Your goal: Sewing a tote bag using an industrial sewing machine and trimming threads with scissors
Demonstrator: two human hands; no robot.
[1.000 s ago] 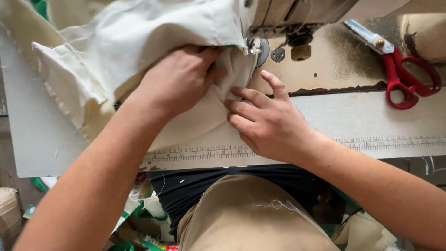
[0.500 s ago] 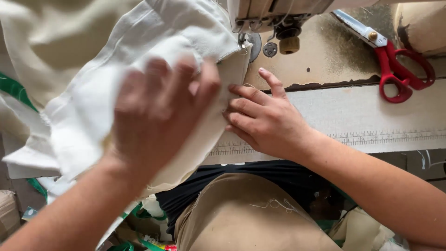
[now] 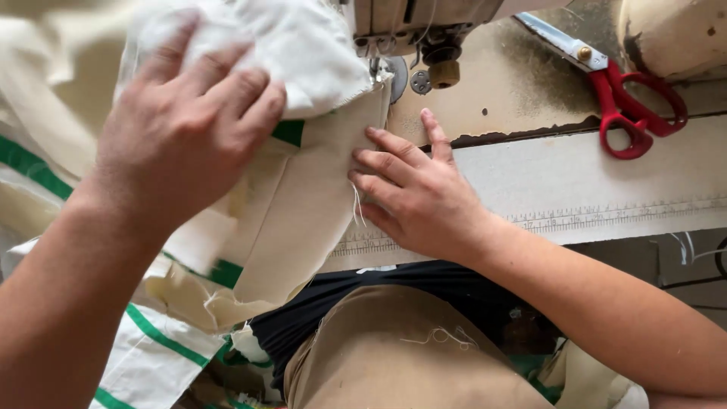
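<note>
**Cream fabric at the needle, seam not yet run**

The cream fabric panel (image 3: 303, 204) lies on the worktop (image 3: 606, 182) with its top edge at the presser foot (image 3: 376, 70) of the sewing machine (image 3: 424, 23). It looks placed for stitching; no new seam shows, so the sewing seems still ahead. The right hand (image 3: 413, 193) lies open, fingers flat on the panel's edge just below the foot. The left hand (image 3: 182, 136) is raised, its fingers curled over bunched white cloth (image 3: 288, 38) (blurred, so the grip is unclear). Red-handled scissors (image 3: 628, 106) lie well apart.
</note>
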